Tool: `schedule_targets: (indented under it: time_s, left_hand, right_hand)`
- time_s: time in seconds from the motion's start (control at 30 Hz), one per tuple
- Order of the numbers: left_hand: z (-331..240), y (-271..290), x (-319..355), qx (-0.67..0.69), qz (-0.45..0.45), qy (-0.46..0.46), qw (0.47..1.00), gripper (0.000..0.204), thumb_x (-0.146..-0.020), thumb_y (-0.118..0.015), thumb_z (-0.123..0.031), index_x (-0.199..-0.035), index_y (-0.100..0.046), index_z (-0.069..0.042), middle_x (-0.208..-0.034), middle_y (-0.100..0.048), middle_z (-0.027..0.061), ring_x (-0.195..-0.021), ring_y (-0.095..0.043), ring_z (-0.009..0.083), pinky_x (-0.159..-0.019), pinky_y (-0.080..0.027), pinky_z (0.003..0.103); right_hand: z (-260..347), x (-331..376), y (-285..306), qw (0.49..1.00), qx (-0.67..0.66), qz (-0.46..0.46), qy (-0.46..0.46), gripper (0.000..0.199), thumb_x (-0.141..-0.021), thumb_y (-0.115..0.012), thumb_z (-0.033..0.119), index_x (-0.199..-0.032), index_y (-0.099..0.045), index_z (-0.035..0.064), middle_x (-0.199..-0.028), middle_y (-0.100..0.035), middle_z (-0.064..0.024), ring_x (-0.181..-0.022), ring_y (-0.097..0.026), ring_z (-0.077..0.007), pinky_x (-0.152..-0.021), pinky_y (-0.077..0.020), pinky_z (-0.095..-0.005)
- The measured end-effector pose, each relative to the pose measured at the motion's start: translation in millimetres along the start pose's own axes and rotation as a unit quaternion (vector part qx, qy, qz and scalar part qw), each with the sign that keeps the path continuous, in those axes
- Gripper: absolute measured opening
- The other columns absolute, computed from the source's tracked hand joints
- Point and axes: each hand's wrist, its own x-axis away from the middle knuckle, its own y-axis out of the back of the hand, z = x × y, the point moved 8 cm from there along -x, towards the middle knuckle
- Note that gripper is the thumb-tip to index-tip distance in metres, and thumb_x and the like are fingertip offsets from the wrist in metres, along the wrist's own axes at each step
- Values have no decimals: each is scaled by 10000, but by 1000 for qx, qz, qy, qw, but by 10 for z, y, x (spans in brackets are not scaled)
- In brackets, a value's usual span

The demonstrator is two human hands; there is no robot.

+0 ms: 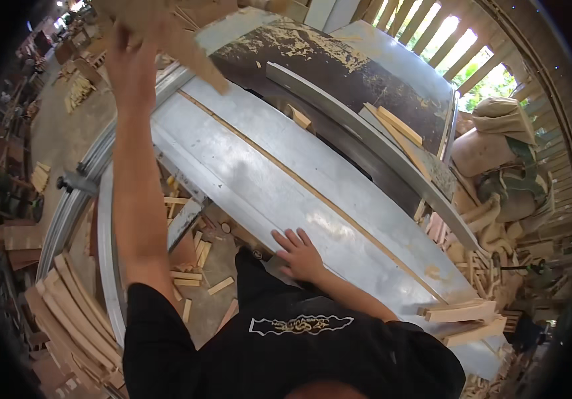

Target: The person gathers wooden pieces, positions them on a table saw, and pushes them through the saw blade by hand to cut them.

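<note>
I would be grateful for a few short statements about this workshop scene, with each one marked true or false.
1. The left hand has hold of a wooden board. True.
2. The right hand hangs in the air, well away from the metal table. False: it rests on the metal table near its close edge.
3. Sawdust lies scattered on the dark panel beyond the metal table. True.
4. The person's shirt is white. False: it is black, with a light design on it.
5. Long wooden pieces are stacked at the lower left of the picture. True.
</note>
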Motion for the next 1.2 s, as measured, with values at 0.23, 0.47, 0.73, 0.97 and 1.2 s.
schedule_targets:
  time_s: [0.23,0.47,0.73,0.97,1.2]
  left_hand:
    - [-1165,390,1488,99,-93,123,983,473,-960,-688,-211,-1356,-490,-47,-1263,-579,52,-1118,-586,177,-882,-531,350]
    - [-1236,587,1949,132,-52,193,971,535,-955,-696,-224,-1387,-453,-24,-1270,-570,67,-1149,-575,191,-935,-513,353]
    - [-540,673,2055,176,-25,261,949,531,-958,-687,-233,-1377,-456,-3,-1271,-563,87,-1144,-576,183,-912,-525,347]
    - [-36,714,2191,232,-32,318,919,493,-975,-657,-288,-1351,-475,-27,-1187,-606,65,-1023,-633,188,-823,-542,321]
    - [-103,761,2410,287,-72,334,895,558,-982,-645,-316,-1402,-428,-21,-1286,-577,95,-1163,-581,220,-989,-484,387]
  right_hand:
    - [27,369,-111,995,31,-93,-10,174,-777,-672,183,-926,-646,98,-1499,-453,-100,-1351,-413,-336,-1143,-297,-535]
    - [38,583,-117,996,53,-64,-18,186,-784,-702,187,-934,-655,89,-1496,-455,-100,-1343,-420,-332,-1131,-316,-518]
    - [22,817,58,997,56,-47,-28,141,-791,-675,137,-899,-626,61,-1463,-486,-115,-1316,-447,-347,-1120,-338,-510]
    - [-118,1185,75,996,68,-15,-59,172,-761,-687,148,-892,-624,55,-1484,-465,-116,-1313,-454,-351,-1114,-357,-511]
    - [-50,1479,158,997,56,-6,-61,173,-784,-697,166,-904,-627,63,-1480,-474,-100,-1302,-460,-340,-1114,-365,-501]
